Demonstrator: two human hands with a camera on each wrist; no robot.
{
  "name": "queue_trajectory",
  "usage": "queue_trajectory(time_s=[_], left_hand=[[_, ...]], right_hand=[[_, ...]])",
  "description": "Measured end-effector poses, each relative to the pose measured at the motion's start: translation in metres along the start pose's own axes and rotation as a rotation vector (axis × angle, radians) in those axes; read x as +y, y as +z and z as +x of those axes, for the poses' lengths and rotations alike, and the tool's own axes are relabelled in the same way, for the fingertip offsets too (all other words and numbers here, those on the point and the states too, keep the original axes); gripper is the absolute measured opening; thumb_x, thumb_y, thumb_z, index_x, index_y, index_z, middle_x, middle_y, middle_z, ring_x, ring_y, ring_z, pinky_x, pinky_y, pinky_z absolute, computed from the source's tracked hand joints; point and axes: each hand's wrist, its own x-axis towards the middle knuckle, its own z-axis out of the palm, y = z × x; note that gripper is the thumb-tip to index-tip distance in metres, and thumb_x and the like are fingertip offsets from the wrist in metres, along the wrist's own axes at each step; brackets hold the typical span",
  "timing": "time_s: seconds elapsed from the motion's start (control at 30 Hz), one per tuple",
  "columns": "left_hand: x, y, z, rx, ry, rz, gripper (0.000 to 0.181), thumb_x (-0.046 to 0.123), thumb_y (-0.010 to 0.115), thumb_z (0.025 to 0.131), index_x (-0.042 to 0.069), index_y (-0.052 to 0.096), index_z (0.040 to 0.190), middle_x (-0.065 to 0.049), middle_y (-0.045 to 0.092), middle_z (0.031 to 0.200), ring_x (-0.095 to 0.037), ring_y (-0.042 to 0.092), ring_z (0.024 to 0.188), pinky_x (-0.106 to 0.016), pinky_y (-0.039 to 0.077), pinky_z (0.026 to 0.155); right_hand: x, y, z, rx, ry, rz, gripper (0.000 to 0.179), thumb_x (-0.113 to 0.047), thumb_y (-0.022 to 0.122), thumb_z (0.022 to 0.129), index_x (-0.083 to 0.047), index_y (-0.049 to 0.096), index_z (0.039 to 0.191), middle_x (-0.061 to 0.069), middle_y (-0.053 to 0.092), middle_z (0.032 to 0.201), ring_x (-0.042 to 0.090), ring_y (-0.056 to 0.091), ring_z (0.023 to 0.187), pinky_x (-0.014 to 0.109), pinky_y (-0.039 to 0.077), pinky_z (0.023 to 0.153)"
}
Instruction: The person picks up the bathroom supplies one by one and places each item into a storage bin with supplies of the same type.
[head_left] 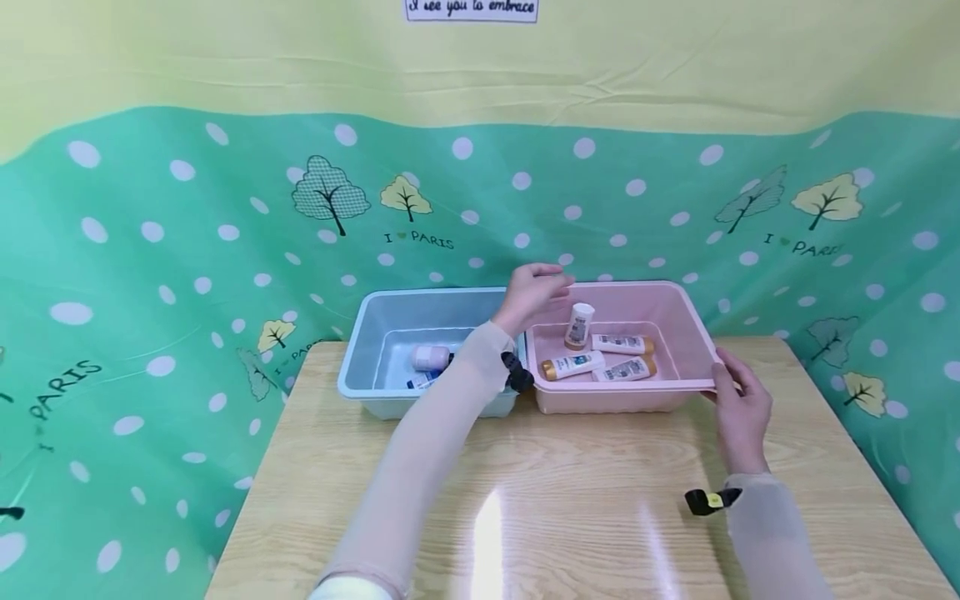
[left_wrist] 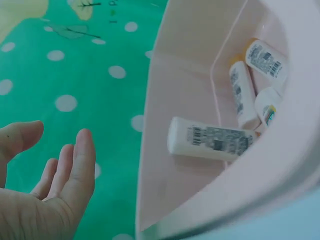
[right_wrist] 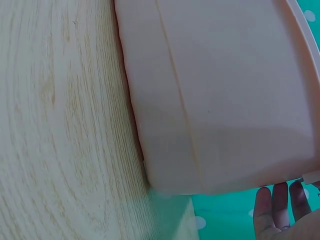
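My left hand [head_left: 534, 296] hovers near the back left of the pink bin [head_left: 693, 385], fingers apart and holding nothing. Below it, a white bottle [head_left: 579, 327] leans upright inside that bin. In the left wrist view the same bottle [left_wrist: 210, 140] shows a grey label, with the hand outside the bin wall. Several more white bottles with golden caps, such as the front left one [head_left: 577, 364], lie on the bin floor. My right hand [head_left: 738, 408] grips the bin's front right corner, thumb at the rim; its fingers [right_wrist: 280, 205] reach beneath the rim in the right wrist view.
A blue bin [head_left: 352, 358] stands against the pink one on its left, partly behind my left forearm. Inside are a pale pink bottle [head_left: 430, 358] and a blue-and-white item [head_left: 422, 381]. Both bins sit on a wooden table [head_left: 585, 475], before a green dotted cloth [head_left: 465, 192].
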Motion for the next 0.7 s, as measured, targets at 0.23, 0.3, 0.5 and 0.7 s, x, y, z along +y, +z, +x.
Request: queue_trajectory(time_s=[0.23,0.3,0.5,0.7], left_hand=[[0.0,-0.009,-0.021,-0.04,0.04,0.063,0.035,0.011,0.071,0.095,0.002,0.064,0.128,-0.005,0.072,0.103,-0.023,0.071,0.095,-0.029,0.059,0.08],[-0.003,-0.013,-0.025,-0.049,0.041,0.066,0.033,0.008,0.068,0.096,0.001,0.064,0.128,-0.006,0.071,0.103,-0.024,0.071,0.097,-0.03,0.059,0.082],[-0.017,-0.023,-0.04,-0.068,0.041,0.022,0.028,0.007,0.066,0.097,0.002,0.066,0.125,-0.011,0.07,0.11,-0.027,0.07,0.102,-0.036,0.059,0.085],[-0.025,-0.035,-0.061,-0.094,0.044,-0.08,0.03,0.009,0.069,0.096,0.001,0.063,0.124,-0.021,0.066,0.121,-0.036,0.066,0.109,-0.04,0.059,0.084]], right_hand=[[-0.006,-0.001,0.002,0.036,0.051,0.0,0.035,-0.019,0.062,0.101,-0.012,0.064,0.135,0.004,0.058,0.122,0.016,0.06,0.1,0.013,0.055,0.075],[-0.008,-0.001,0.003,0.043,0.065,-0.009,0.035,-0.02,0.061,0.101,-0.012,0.064,0.136,0.003,0.058,0.121,0.016,0.059,0.101,0.012,0.054,0.075],[-0.014,-0.004,0.001,0.047,0.036,-0.155,0.038,-0.023,0.056,0.104,-0.014,0.058,0.141,-0.002,0.053,0.117,0.01,0.054,0.097,0.009,0.05,0.076],[-0.021,-0.004,-0.009,0.071,-0.082,-0.467,0.043,-0.032,0.047,0.105,-0.016,0.053,0.145,0.002,0.045,0.131,0.005,0.044,0.101,0.016,0.043,0.078]])
